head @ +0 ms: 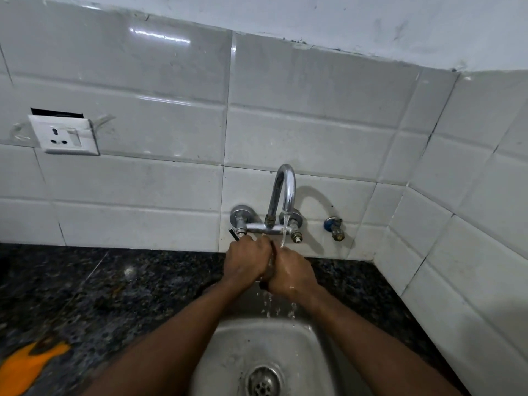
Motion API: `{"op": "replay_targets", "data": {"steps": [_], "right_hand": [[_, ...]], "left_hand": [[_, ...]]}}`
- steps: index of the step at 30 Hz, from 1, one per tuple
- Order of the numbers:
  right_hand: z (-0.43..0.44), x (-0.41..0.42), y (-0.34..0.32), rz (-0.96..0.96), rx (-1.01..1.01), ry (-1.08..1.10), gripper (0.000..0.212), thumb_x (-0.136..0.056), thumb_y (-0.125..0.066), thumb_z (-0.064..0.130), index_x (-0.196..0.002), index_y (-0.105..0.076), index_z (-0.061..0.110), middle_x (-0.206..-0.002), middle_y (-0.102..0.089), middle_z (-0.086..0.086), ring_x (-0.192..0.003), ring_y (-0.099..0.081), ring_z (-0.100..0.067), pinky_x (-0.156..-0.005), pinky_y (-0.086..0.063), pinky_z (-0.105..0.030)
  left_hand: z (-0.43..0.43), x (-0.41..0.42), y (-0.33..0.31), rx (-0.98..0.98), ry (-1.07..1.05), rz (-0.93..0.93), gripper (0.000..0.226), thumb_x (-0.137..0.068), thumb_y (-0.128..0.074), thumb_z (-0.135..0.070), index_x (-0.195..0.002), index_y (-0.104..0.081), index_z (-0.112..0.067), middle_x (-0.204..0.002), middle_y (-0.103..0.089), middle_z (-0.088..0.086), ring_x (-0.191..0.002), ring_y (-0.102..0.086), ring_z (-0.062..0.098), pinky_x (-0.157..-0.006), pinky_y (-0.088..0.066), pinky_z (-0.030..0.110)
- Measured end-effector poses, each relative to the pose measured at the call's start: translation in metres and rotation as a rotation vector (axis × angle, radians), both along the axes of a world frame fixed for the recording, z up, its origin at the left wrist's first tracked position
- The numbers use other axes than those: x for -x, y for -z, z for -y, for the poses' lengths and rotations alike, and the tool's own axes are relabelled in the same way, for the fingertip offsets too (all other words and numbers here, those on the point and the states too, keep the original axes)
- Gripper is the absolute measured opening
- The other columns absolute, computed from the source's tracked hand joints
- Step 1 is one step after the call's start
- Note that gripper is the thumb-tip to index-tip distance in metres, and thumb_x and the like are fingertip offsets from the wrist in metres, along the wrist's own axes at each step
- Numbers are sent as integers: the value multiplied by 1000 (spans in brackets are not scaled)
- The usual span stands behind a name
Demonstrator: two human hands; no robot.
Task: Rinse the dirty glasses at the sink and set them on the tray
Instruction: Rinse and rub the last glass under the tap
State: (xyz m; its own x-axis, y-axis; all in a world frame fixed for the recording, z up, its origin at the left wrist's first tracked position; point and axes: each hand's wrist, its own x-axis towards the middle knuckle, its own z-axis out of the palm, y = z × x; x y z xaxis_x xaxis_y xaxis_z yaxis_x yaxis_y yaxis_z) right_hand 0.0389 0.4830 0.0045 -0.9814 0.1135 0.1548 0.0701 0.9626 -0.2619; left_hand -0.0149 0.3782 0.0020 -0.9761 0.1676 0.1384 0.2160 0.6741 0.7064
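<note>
Head view: both hands are up over the back edge of the sink (228, 355), just below the tap (283, 192). The left hand (246, 261) and right hand (291, 274) are pressed together with the glass (271, 270) between them. Only a dark sliver of it shows in the gap, the rest is hidden. Fingers (258, 244) on both hands are curled tight round it, backs of the hands to the camera. The water stream (284, 232) falls from the spout onto the right hand beside the glass and drips off below into the sink. The drain (263, 381) is at the bowl's near end. Dark speckled bench (114, 281) runs on both sides of the sink. A blurred orange item (31, 364) sits at the bench's near left corner. A wall socket (64, 135) is on the tiles above the bench's left part.
</note>
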Motion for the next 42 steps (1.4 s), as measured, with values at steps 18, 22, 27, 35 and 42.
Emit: {"op": "replay_targets", "data": {"steps": [18, 22, 27, 35, 42], "right_hand": [[-12, -4, -11, 233, 357, -68, 67, -59, -85, 26, -120, -57, 27, -105, -70, 2, -95, -68, -16, -87, -57, -42], [-2, -4, -5, -18, -147, -82, 91, -63, -82, 34, -140, -36, 22, -117, -65, -4, -97, -66, -25, -82, -56, -39], [-10, -9, -15, 225, 466, -79, 77, -63, -85, 22, -129, -45, 21, -108, -65, 3, -91, -64, -9, -80, -58, -31], [-10, -11, 3, -43, 292, -214, 114, -67, -84, 28, -152, -9, 39, -129, -60, 0, -101, -65, -18, -85, -57, -39], [-15, -17, 13, -301, 657, -67, 70, -73, -83, 30, -123, -35, 30, -109, -62, 13, -98, -66, -6, -75, -57, -18]], "left_hand": [[14, 2, 9, -112, 231, -263, 41, -96, -42, -41, -81, -65, -11, -77, -67, 5, -67, -58, 22, -64, -44, 34], [4, 4, 6, 15, 20, -5, 46, -102, -33, -42, -107, -62, -7, -104, -64, 17, -84, -58, 27, -71, -43, 33], [9, 0, 3, -244, 258, -193, 30, -102, -46, -31, -104, -70, -13, -91, -71, 6, -77, -63, 17, -67, -45, 23], [1, -1, -6, -398, 56, 75, 65, -102, -23, -59, -80, -63, -12, -75, -69, 9, -68, -67, 23, -68, -55, 33], [7, -1, 17, -606, -25, 473, 61, -104, -34, -51, -89, -67, -1, -73, -70, 15, -56, -61, 24, -49, -48, 28]]}}
